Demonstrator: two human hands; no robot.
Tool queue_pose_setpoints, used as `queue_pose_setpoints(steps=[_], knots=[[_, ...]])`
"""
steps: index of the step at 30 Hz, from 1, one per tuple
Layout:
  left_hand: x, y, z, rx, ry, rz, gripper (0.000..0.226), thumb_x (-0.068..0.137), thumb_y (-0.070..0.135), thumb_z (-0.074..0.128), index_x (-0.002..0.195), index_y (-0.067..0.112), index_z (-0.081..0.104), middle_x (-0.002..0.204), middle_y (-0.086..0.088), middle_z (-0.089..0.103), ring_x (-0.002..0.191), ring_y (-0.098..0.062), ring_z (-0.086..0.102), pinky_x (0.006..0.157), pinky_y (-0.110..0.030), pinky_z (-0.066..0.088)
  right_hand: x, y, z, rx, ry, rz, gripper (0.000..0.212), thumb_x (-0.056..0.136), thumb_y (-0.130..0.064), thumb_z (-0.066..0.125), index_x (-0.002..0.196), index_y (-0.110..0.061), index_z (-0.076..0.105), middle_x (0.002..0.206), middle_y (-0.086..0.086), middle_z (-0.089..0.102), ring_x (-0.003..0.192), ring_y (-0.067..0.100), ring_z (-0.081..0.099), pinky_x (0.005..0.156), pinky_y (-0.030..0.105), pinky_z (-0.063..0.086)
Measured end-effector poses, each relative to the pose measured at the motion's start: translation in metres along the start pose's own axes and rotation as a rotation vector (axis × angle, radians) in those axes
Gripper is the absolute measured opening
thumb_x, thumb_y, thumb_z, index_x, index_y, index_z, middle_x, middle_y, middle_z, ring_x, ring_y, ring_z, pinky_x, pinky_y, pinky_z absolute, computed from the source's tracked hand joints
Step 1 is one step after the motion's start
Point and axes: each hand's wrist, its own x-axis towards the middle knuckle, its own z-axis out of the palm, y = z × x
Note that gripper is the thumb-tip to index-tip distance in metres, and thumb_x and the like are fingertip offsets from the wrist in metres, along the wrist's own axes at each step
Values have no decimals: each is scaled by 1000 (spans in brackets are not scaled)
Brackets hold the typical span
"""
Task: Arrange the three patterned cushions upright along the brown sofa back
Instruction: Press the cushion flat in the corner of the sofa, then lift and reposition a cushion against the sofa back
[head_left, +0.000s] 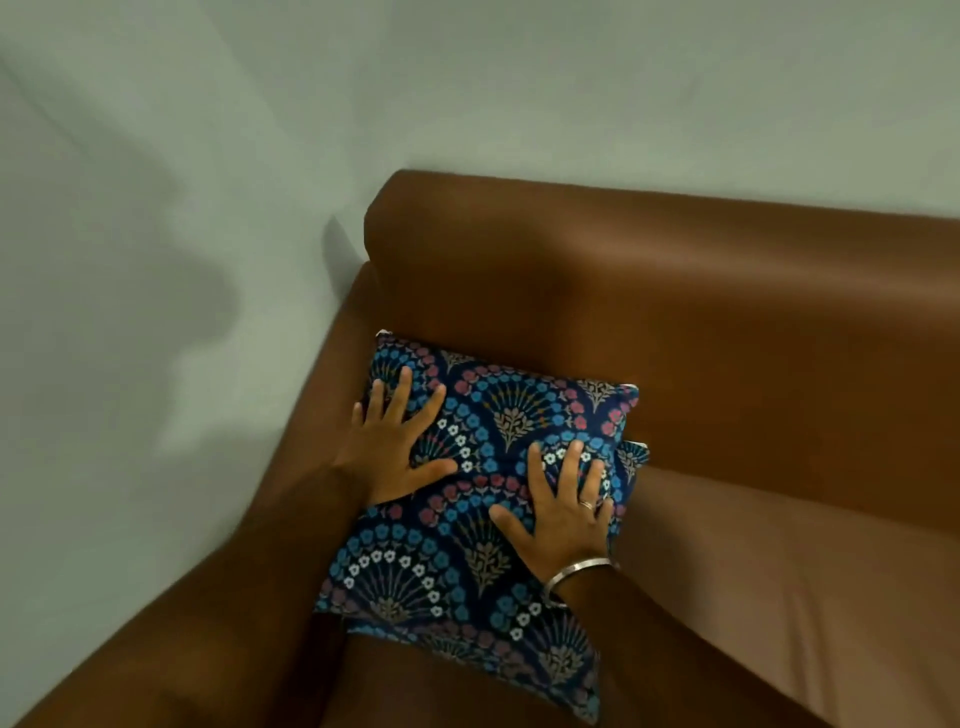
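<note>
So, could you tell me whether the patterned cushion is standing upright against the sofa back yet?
Leaning, not fully upright: the patterned cushion slopes back with its top edge against the sofa back.

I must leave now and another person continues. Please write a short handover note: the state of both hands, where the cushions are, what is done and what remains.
Left hand: flat and open, fingers spread, pressing on the upper left part of the patterned cushion.
Right hand: also flat and open on the cushion's right side; it grips nothing.
The cushion leans into the sofa corner between the armrest and the sofa back.
A corner of a second patterned piece shows behind its right edge.
A third cushion is not in view.
Done: one cushion placed at the corner. Left: the other cushions, standing upright along the back.
</note>
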Motion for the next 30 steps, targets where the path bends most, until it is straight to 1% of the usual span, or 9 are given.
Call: queue_pose_setpoints(steps=[4,7,10,14,18,20,24,27,30], knots=[[-2,-1,-7,-290,67,-186,115,60,91,55,144,59,-17,158,-4,-36,147,-41,-21,114,-68,5,-12,7,-8,217,86,28,103,64,-93,36,144,-54,-18,156,-2,-36,146,36,-25,116,65,11],[-12,13,-14,-399,5,-288,118,57,94,54,143,60,-18,164,-10,-21,151,-32,-12,121,-56,7,-21,12,-23,532,46,122,111,64,-73,67,148,-51,-2,161,8,-26,149,40,3,111,56,30],[-31,50,-28,-361,67,-202,117,55,96,51,147,57,-10,165,-9,-14,152,-31,-5,121,-54,15,-33,33,-46,721,53,82,108,65,-66,72,147,-52,3,165,10,-3,150,32,10,114,54,31],[-63,148,-46,-266,396,-48,114,63,88,55,154,46,0,166,-8,-8,151,-32,8,114,-54,31,-79,91,-81,955,165,3,105,64,-74,70,139,-65,-3,163,-9,18,147,16,25,114,51,35],[-74,271,-35,-402,763,155,121,72,64,73,156,22,-4,163,-20,-7,153,-26,0,109,-49,37,-128,189,-131,1028,334,-40,105,74,-63,68,150,-47,-1,145,-43,32,136,-7,37,106,24,43],[-61,326,-10,-450,820,290,118,76,57,76,156,25,-5,160,-25,-5,152,-34,1,113,-45,34,-145,249,-163,937,455,-27,101,75,-63,66,150,-46,0,151,-37,28,139,-4,34,107,22,41],[-2,417,51,-495,507,282,115,80,62,69,153,34,-16,159,-8,-34,150,-42,-5,113,-59,33,-143,370,-204,583,481,37,99,81,-60,62,147,-49,-12,166,-4,7,151,18,12,118,52,26],[39,461,87,-422,218,196,114,82,66,61,139,49,-36,151,-7,-45,146,-50,-11,114,-65,26,-129,419,-213,294,327,188,113,72,-58,64,137,-46,-28,164,12,-12,150,30,-9,117,58,20],[51,463,92,-400,170,155,114,81,69,59,134,50,-41,150,-8,-43,145,-53,-8,114,-64,27,-116,414,-202,212,302,304,123,79,-47,73,146,-25,-28,162,23,-12,148,43,-2,108,58,30]])
